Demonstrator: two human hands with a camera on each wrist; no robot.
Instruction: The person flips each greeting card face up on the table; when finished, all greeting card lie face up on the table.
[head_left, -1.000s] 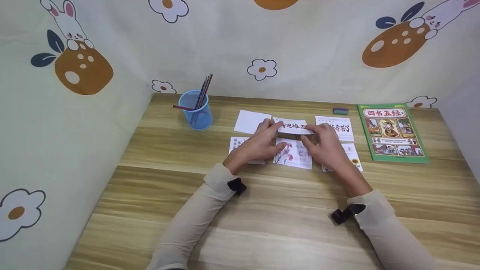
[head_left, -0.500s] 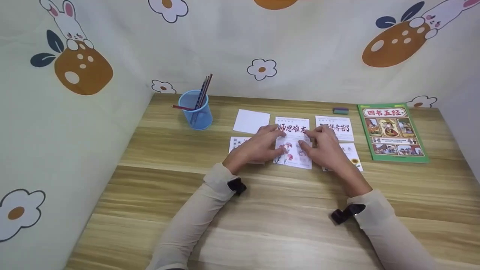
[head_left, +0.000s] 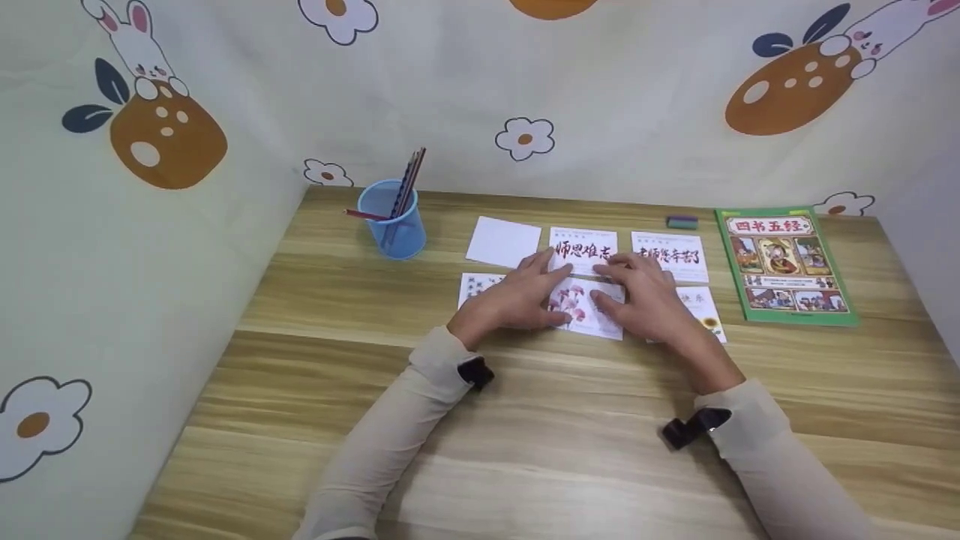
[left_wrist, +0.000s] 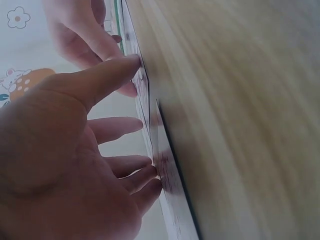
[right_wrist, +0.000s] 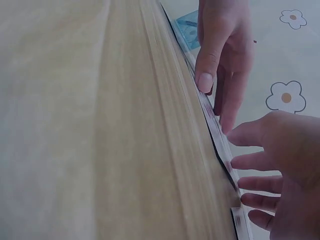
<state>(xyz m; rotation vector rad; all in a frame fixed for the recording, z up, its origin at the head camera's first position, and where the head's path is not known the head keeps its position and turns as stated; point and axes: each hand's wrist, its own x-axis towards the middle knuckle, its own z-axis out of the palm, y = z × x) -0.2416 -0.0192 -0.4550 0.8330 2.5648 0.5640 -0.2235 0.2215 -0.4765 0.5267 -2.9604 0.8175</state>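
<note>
In the head view, several small cards lie in two rows on the wooden table. My left hand point(head_left: 517, 294) and right hand point(head_left: 649, 300) rest their fingertips on the middle pair, fingers relaxed. The upper middle card point(head_left: 583, 238) bears dark red brush lettering. Below it lies a card with pink flowers point(head_left: 576, 301), both thumbs near or on it. Partly under my left hand is a lettered card point(head_left: 472, 286); a sunflower card point(head_left: 703, 309) is partly covered by my right. In the left wrist view, the left fingers point(left_wrist: 122, 165) touch the edge of the cards.
A blank white card point(head_left: 502, 240) lies upper left, a lettered card point(head_left: 681, 259) upper right. The blue mesh cup point(head_left: 397, 236) with pencils stands at the back left. Near the wall sits a small purple and green block point(head_left: 682, 223). A green-bordered book point(head_left: 787, 266) lies on the right.
The upper middle card, lifted and bent between both hands a second ago, was laid flat overlapping the flower card. It has since slid away from the person, showing more of the flower card.
</note>
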